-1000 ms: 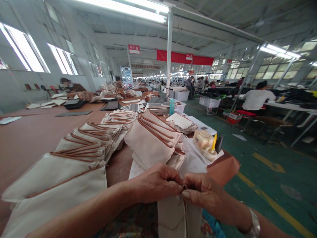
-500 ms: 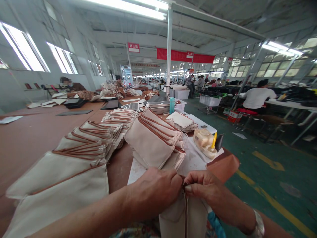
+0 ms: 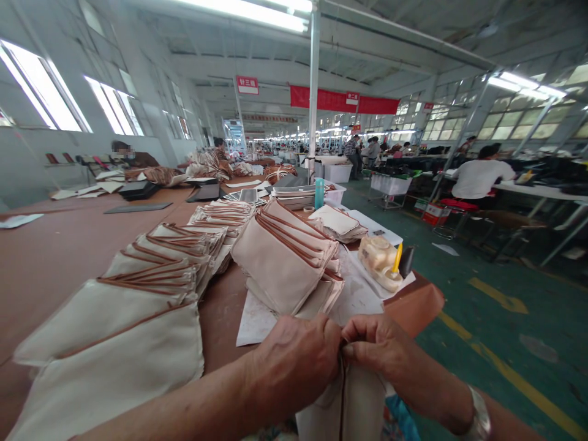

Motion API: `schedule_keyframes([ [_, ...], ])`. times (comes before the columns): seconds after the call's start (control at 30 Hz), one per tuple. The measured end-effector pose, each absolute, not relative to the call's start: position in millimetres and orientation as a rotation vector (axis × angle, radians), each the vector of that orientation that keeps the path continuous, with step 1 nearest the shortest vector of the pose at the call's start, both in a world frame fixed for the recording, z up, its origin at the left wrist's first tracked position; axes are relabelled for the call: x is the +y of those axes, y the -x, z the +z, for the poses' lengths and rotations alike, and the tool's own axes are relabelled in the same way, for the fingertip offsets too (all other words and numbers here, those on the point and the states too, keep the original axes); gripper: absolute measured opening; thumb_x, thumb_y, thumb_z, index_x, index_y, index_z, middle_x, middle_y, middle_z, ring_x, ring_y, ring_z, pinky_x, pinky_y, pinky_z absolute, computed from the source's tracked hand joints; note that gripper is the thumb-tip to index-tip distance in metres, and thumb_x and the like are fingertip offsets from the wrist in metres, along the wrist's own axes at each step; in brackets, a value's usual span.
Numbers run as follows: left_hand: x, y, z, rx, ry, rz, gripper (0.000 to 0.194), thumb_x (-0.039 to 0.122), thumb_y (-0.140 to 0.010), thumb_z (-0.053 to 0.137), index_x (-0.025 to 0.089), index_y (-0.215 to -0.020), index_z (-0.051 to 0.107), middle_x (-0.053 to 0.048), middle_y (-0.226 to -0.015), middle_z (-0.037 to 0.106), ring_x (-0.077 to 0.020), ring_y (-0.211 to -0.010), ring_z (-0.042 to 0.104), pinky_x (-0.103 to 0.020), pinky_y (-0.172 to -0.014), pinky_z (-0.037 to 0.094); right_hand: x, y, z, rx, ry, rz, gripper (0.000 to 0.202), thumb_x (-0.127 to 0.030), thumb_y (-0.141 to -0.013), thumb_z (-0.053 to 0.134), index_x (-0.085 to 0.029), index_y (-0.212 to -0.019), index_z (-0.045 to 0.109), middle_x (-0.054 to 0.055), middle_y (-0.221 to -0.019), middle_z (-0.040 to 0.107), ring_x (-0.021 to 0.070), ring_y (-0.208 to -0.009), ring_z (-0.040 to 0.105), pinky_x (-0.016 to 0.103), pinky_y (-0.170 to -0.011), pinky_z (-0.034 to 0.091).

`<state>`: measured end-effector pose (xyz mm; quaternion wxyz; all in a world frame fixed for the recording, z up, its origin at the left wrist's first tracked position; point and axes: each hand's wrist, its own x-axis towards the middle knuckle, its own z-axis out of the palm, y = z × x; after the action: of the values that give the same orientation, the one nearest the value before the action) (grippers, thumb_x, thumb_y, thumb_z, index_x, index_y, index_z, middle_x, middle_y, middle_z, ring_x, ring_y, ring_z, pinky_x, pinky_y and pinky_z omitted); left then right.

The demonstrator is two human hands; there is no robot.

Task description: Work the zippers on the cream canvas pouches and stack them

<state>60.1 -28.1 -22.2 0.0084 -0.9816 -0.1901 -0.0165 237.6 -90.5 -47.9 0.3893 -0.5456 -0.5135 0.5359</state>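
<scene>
Close to my body, a cream fabric panel [image 3: 365, 398] with a dark brown edge strip down its middle hangs below my two hands. My left hand [image 3: 298, 352] is closed on the top of that panel, its fingers mostly hidden behind the knuckles. Beside it, my right hand [image 3: 386, 346] pinches the same top edge between thumb and forefinger. The fingertips of both hands nearly meet there. Just beyond them lies a stack of cream panels with brown edging [image 3: 285, 263], on white paper [image 3: 252, 315].
Overlapping rows of cream panels [image 3: 133, 349] cover the left of the brown table [image 3: 73, 251]. On the right stand a glue container [image 3: 376, 260] with a yellow handle and a teal bottle [image 3: 319, 193]. A metal post [image 3: 314, 92] rises behind. A co-worker in white [image 3: 482, 174] sits far right.
Both hands stay at the panel's top edge, with only slight finger movement. My left forearm has shifted a little to the right and down.
</scene>
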Motion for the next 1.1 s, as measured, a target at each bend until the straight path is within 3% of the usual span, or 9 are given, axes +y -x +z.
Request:
schedule_keyframes([
  [0.27,-5.4,-56.8,-16.6,-0.836,3.891,-0.350,0.014,0.012,-0.080,0.042,0.015,-0.082,0.056,0.003,-0.072,0.051,-0.0109,-0.067,0.045,-0.019,-0.060,0.038,-98.2,-239.4,-58.1,-1.469,1.464,1.093,0.012,-0.020,-0.074,0.067,-0.016,-0.071,0.057,-0.003,-0.065,0.054,0.0119,-0.061,0.044,0.022,-0.054,0.033],
  [0.43,0.8,-54.3,-21.9,-0.986,4.161,-0.340,0.018,0.029,-0.086,0.052,0.013,-0.086,0.059,0.003,-0.073,0.047,-0.0103,-0.066,0.040,-0.018,-0.054,0.031,-100.7,-240.0,-56.3,-1.452,1.357,1.139,0.018,-0.030,-0.081,0.068,-0.015,-0.075,0.059,0.001,-0.072,0.061,0.0135,-0.065,0.049,0.023,-0.057,0.037],
  [0.57,-3.8,-56.4,-23.2,-0.903,4.149,-0.381,0.030,0.040,-0.083,0.065,0.012,-0.077,0.057,0.006,-0.066,0.040,-0.0081,-0.060,0.032,-0.017,-0.049,0.024,-100.7,-241.4,-48.8,-1.460,1.254,1.193,0.019,-0.031,-0.084,0.068,-0.013,-0.080,0.064,0.001,-0.078,0.065,0.0142,-0.071,0.054,0.022,-0.060,0.039],
  [0.87,-7.9,-60.3,-17.6,-1.135,4.074,-0.323,0.014,0.017,-0.081,0.055,0.012,-0.070,0.060,0.006,-0.062,0.042,-0.0056,-0.056,0.034,-0.016,-0.047,0.024,-102.8,-245.1,-37.4,-1.720,1.317,1.052,0.020,-0.024,-0.095,0.052,-0.016,-0.087,0.068,0.001,-0.081,0.066,0.0149,-0.076,0.059,0.022,-0.065,0.042],
  [1.1,-11.0,-58.3,-26.1,-1.296,4.005,-0.261,0.016,0.020,-0.079,0.049,0.014,-0.065,0.053,0.006,-0.060,0.036,-0.0072,-0.054,0.030,-0.019,-0.044,0.021,-104.4,-236.7,-41.3,-1.757,1.334,0.860,0.015,-0.017,-0.093,0.052,-0.017,-0.093,0.066,0.002,-0.085,0.070,0.0158,-0.077,0.064,0.022,-0.068,0.046],
])
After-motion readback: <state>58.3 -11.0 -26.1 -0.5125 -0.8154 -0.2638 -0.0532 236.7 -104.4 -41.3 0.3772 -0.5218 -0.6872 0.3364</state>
